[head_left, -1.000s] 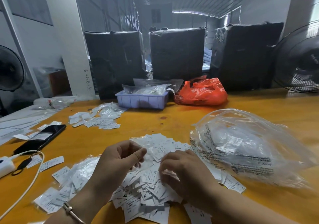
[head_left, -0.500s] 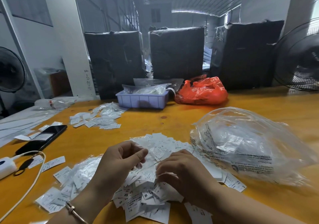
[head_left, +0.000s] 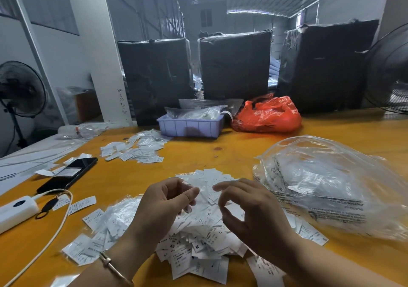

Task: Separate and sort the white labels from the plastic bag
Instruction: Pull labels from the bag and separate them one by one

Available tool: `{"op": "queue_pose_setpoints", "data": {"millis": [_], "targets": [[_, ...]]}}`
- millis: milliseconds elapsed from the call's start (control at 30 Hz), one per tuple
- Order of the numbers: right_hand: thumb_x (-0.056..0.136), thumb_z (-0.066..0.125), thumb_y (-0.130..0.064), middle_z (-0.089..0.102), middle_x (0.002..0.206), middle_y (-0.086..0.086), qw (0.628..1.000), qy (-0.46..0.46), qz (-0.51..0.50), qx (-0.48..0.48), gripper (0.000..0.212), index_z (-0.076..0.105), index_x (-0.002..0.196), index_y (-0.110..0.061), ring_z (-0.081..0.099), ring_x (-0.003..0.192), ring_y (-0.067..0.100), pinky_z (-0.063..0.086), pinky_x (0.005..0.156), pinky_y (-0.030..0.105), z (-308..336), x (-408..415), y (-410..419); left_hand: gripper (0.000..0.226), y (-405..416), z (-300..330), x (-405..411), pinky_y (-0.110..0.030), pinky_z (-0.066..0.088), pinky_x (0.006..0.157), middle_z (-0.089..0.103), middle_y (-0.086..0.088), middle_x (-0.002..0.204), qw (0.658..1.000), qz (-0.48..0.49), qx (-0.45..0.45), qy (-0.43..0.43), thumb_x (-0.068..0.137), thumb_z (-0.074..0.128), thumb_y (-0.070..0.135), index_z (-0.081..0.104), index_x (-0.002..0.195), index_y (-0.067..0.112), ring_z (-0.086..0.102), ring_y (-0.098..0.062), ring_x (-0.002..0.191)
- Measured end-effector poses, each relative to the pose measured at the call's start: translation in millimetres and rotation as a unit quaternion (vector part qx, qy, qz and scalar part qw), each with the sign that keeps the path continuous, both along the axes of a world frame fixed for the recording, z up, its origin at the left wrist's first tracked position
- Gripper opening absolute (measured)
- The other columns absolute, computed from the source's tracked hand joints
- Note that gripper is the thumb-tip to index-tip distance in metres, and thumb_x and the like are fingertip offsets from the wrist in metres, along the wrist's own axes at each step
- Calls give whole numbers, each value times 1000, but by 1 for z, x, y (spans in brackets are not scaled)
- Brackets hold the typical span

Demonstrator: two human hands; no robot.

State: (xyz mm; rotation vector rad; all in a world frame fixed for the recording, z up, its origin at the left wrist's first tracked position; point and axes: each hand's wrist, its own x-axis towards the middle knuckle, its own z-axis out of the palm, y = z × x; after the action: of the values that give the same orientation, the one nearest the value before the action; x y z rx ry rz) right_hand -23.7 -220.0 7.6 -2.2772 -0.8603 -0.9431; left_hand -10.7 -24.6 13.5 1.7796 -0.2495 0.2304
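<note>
I see both forearms reaching in from the bottom edge, hands raised close together. My left hand (head_left: 164, 200) is curled, thumb pressed against the fingers (head_left: 191, 193) (whether it pinches anything I cannot tell). My right hand (head_left: 249, 211) hangs with fingers bent, thumb and forefinger forming a loose ring.

Dim warehouse — white pillar (head_left: 97, 50), black-wrapped bales (head_left: 235, 65), fan (head_left: 21, 89) w/ stand.

Arms: both bare, no sleeves in view; lower centre of the frame
Left wrist: thin metal bangle (head_left: 114, 267), gold-toned, lower left
Right hand (head_left: 249, 211): no ring or band visible
</note>
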Motion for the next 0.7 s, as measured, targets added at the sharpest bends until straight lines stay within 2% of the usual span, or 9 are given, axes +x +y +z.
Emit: {"op": "queue_pose_setpoints", "data": {"millis": [100, 200, 267, 367, 433, 567, 700], "targets": [[65, 71, -10, 74, 95, -9, 999, 37, 8, 35, 16, 59, 70, -20, 67, 85, 10, 54, 76, 33, 0, -1, -1, 15, 0, 0, 0, -17, 44, 53, 67, -4, 64, 1000, 0, 2, 2, 86, 71, 15, 68, 76, 4, 58, -11, 57], [70, 65, -13, 71, 80, -12, 992, 93, 17, 86, 16, 55, 71, -27, 64, 77, 6, 51, 75, 36, 0, 0, -4, 15, 1, 0, 0, -16, 45, 53, 68, -4, 65, 1000, -2, 2, 4, 86, 71, 16, 69, 77, 5, 58, -10, 57], [73, 65, -10, 67, 73, -11, 988, 111, 31, 101, 11, 61, 73, -21, 62, 72, 6, 50, 72, 38, 1, 0, -6, 15, 1, 0, 0, -16, 46, 53, 67, -4, 65, 1000, -4, 4, 4, 87, 71, 16, 69, 77, 5, 58, -10, 57], [80, 69, -5, 67, 71, -10, 979, 135, 49, 146, 10, 69, 77, -15, 62, 71, 8, 51, 67, 29, 3, 1, -8, 15, 1, -1, 0, -15, 44, 52, 66, -2, 61, 1000, -5, 3, 1, 87, 70, 15, 69, 75, 5, 56, -8, 55], [83, 71, -5, 68, 71, -10, 968, 166, 61, 178, 11, 72, 78, -15, 61, 72, 8, 49, 66, 22, 4, 1, -8, 15, 0, -1, 0, -15, 44, 52, 66, -3, 62, 1000, -5, 3, 1, 87, 71, 14, 69, 74, 7, 56, -8, 55], [83, 72, -8, 70, 70, -6, 943, 224, 70, 235, 13, 73, 74, -18, 61, 68, 9, 49, 67, 24, 7, 4, -10, 12, 2, -1, 0, -18, 46, 54, 69, -5, 67, 1000, -3, 0, 3, 87, 71, 15, 71, 77, 10, 58, -11, 58], [81, 73, -8, 68, 65, 6, 892, 299, 100, 323, 5, 71, 76, -7, 60, 60, 12, 49, 62, 24, 9, 6, -13, 9, 2, -1, 0, -20, 48, 56, 73, -7, 73, 1000, -4, 4, 11, 89, 69, 11, 73, 81, 13, 63, -12, 63]]}}
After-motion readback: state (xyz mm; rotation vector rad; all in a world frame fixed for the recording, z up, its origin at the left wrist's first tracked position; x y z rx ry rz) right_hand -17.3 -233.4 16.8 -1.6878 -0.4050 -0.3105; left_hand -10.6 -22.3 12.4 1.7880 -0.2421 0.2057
